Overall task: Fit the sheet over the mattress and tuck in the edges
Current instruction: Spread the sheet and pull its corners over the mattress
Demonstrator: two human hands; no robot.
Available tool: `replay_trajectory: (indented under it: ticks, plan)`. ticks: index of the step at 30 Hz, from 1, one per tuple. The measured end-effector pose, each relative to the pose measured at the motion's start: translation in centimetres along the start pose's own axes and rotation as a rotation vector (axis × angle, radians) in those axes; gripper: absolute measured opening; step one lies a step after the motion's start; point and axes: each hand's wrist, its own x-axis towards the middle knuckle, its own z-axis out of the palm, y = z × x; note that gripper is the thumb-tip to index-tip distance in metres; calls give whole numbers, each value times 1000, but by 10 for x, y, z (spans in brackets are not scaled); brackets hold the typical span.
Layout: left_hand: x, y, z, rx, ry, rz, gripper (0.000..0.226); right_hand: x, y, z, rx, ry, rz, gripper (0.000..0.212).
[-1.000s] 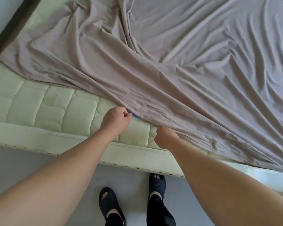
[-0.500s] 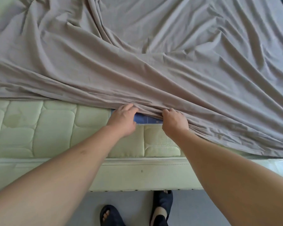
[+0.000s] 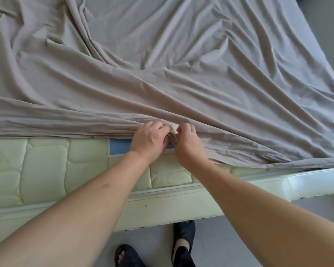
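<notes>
Sheet lies rumpled across the mattress, its near hem short of the edge, leaving a quilted strip bare. Left hand and right hand, nearly touching, each pinch that hem. Draping looks largely done; pulling over the side and tucking remain.

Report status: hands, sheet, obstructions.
Left hand and right hand grip sheet hem together. Near mattress edge uncovered, untucked. Nothing in the way.
</notes>
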Motion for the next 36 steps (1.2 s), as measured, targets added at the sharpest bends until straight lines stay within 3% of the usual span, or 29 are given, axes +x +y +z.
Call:
replay_trajectory:
  ticks: [3,5,7,11,15,17,19,21,25,29,36]
  plan:
    - [0,0,-5,-85,-101,24,5,-8,4,-3,-23,-104,62,31]
    - [-4,3,-10,-123,-286,-4,12,-11,8,-7,-127,-217,58,28]
    - [-9,7,-14,-54,-436,-3,24,-16,12,-14,-174,-201,-6,19]
    - [-17,21,-19,-88,-442,-100,11,-33,17,-31,-212,-171,-162,13]
    - [-28,41,-27,-136,-907,-214,4,-53,26,-56,-438,-370,-58,29]
    - [-41,43,-34,-28,-1136,-221,22,-65,27,-59,-600,-508,34,29]
    - [-51,36,-46,113,-1243,-259,49,-74,25,-59,-706,-615,176,27]
    - [-56,24,-60,168,-1137,-298,52,-76,15,-60,-753,-650,251,25]
    - [-76,-13,-94,-13,-822,-411,33,-72,-40,-42,-666,-556,141,19]
    - [-100,-50,-140,-93,-771,-480,30,-69,-120,-8,-580,-531,77,39]
    - [-166,-143,-241,-93,-638,-612,17,-63,-287,50,-497,-489,-134,42]
